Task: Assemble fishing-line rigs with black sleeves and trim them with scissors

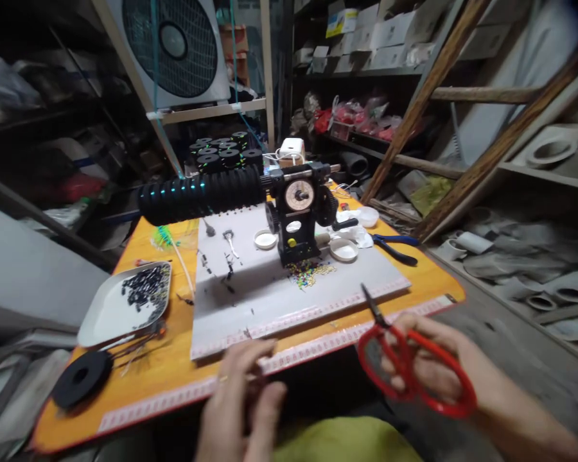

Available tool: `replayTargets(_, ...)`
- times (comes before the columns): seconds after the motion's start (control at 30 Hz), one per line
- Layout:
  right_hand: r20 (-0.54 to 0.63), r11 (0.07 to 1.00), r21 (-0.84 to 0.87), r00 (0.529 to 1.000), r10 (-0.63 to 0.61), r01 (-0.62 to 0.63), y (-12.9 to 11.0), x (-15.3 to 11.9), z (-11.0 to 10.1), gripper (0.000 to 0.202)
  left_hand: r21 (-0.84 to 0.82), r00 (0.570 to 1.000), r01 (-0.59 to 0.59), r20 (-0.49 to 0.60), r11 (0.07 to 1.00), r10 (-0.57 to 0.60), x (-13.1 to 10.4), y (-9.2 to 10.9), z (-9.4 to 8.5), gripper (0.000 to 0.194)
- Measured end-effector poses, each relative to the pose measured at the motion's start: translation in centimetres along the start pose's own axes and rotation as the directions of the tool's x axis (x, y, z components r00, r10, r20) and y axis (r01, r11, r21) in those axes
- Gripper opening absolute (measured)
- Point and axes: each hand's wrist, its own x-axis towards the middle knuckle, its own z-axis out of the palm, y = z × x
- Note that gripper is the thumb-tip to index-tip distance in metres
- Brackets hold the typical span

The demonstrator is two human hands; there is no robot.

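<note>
Below the winder, at the bench edge, our right hand grips the red scissors, blades closed toward it; our left hand hovers near, fingers loosely curled, holding nothing we can make out.

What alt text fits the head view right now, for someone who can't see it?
The right hand holds red scissors, and the left hand hovers at the near edge of an orange table. Behind stand a black winder on a grey mat and a white tray of dark bits.
</note>
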Motion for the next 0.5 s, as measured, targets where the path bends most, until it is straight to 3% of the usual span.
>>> replayTargets(0.1,0.185,0.970,0.187,0.975,0.123,-0.157,1.8,0.3,4.8,0.042,-0.273,0.957,-0.015,0.275,0.962,0.093,0.7,2.0,1.8,0.036)
replayTargets(0.17,0.180,0.984,0.131,0.979,0.098,-0.122,2.2,0.5,6.9,0.034,-0.276,0.929,0.034,0.364,0.961,0.071,1.0,2.1,1.9,0.027)
replayTargets(0.23,0.059,0.998,0.040,0.997,0.053,-0.056,2.1,0.7,8.2,0.030,-0.219,0.940,0.043,0.339,0.975,0.034,1.0,1.5,1.8,0.029)
replayTargets(0.33,-0.049,1.000,0.006,0.999,-0.009,0.009,1.5,1.0,9.6,0.038,-0.116,0.979,-0.037,0.195,0.993,0.059,0.4,0.3,1.8,0.027)
replayTargets(0.43,-0.045,0.990,0.129,0.998,-0.053,0.058,1.3,1.4,11.0,0.033,-0.068,0.990,-0.088,0.101,0.994,0.095,-0.2,-0.2,2.4,0.027)
replayTargets(0.5,-0.057,0.959,0.269,0.996,-0.071,0.083,1.5,1.8,11.9,0.030,-0.126,0.996,-0.050,0.065,0.991,0.058,-0.4,-0.1,2.7,0.029)
